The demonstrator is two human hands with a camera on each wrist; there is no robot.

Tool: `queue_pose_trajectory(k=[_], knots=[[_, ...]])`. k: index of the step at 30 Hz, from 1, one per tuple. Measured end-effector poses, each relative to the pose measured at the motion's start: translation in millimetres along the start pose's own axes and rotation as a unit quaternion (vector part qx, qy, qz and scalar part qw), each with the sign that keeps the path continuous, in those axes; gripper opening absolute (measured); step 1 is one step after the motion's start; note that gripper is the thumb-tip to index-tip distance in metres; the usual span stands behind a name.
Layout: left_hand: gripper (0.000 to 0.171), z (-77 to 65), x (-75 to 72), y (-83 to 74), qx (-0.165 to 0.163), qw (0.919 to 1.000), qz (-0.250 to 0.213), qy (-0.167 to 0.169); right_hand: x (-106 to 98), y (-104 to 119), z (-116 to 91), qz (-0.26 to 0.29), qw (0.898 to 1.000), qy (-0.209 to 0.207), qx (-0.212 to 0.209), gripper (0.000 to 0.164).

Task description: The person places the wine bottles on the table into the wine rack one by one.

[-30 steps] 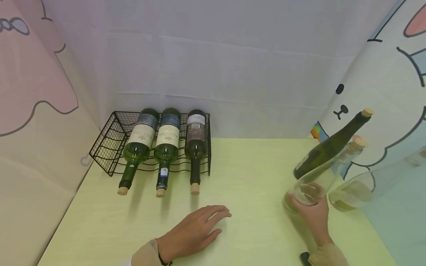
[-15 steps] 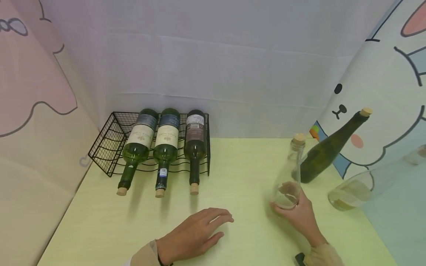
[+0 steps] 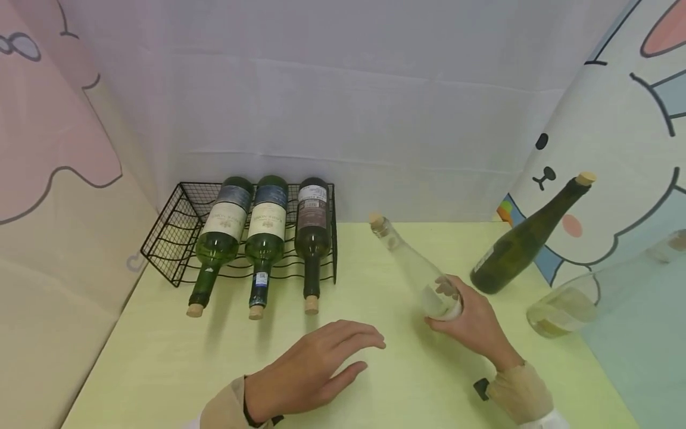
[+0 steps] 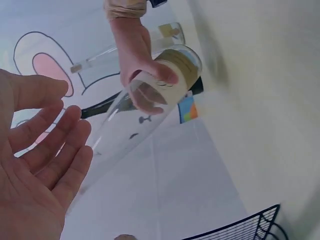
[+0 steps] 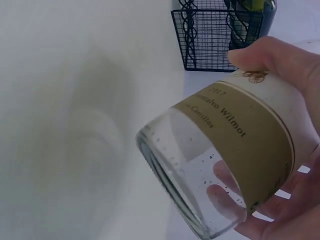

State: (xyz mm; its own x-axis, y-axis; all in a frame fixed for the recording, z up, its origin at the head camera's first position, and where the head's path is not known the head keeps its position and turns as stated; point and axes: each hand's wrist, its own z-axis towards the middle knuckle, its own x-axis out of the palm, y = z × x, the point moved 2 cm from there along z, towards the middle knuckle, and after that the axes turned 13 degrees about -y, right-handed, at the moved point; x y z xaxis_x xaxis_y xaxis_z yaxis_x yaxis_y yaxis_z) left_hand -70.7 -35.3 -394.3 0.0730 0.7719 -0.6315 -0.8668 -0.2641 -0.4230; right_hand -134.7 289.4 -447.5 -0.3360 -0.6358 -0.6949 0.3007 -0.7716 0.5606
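My right hand point(image 3: 474, 319) grips a clear glass wine bottle point(image 3: 415, 265) round its lower body. The bottle is tilted, its corked neck pointing up and left. In the right wrist view its label point(image 5: 250, 135) and thick base show, with fingers seen through the glass. My left hand point(image 3: 318, 369) hovers over the table with fingers loosely bent, holding nothing. In the left wrist view its palm and fingers point(image 4: 60, 145) are spread apart from the bottle.
A black wire rack point(image 3: 174, 238) at the back left bears three corked wine bottles, necks toward me. At the right stand a dark green bottle point(image 3: 514, 250) and another clear bottle point(image 3: 568, 310). Cloth hangs behind the table point(image 3: 375, 387).
My right hand has carried the clear bottle left from beside the other two, and its neck has swung from leaning right to leaning left. The left hand has shifted slightly right.
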Motion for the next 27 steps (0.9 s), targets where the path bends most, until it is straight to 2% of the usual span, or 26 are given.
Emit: queue_pose_trajectory(k=[3, 8, 15, 18, 20, 24, 27], knots=[[0.04, 12.8, -9.7, -3.7, 0.022, 0.9992, 0.015, -0.031, -4.4, 5.9, 10.5, -0.042, 0.998, -0.009, -0.038, 0.082], [0.043, 29.6, -27.2, -1.2, 0.06, 0.9936, 0.066, -0.07, -7.6, 17.4, 22.5, -0.065, 0.995, -0.01, -0.079, 0.08], [0.046, 44.0, -50.7, 5.5, 0.066, 0.9862, 0.125, -0.086, -14.1, 31.6, 33.6, -0.103, 0.983, 0.003, -0.155, 0.078], [0.054, 49.2, -59.6, 9.6, 0.063, 0.9811, 0.166, -0.075, -18.2, 39.5, 37.2, -0.122, 0.977, 0.011, -0.177, 0.079], [0.062, 52.4, -64.0, 12.8, 0.065, 0.9748, 0.206, -0.056, -21.6, 46.5, 39.3, -0.134, 0.973, 0.017, -0.188, 0.08], [0.078, 54.9, -68.9, 18.5, 0.062, 0.9537, 0.294, -0.006, -29.4, 63.8, 42.0, -0.147, 0.967, 0.029, -0.208, 0.084], [0.081, 53.0, -69.8, 21.2, 0.043, 0.9414, 0.333, 0.032, -35.0, 77.5, 43.1, -0.148, 0.963, 0.033, -0.224, 0.085]])
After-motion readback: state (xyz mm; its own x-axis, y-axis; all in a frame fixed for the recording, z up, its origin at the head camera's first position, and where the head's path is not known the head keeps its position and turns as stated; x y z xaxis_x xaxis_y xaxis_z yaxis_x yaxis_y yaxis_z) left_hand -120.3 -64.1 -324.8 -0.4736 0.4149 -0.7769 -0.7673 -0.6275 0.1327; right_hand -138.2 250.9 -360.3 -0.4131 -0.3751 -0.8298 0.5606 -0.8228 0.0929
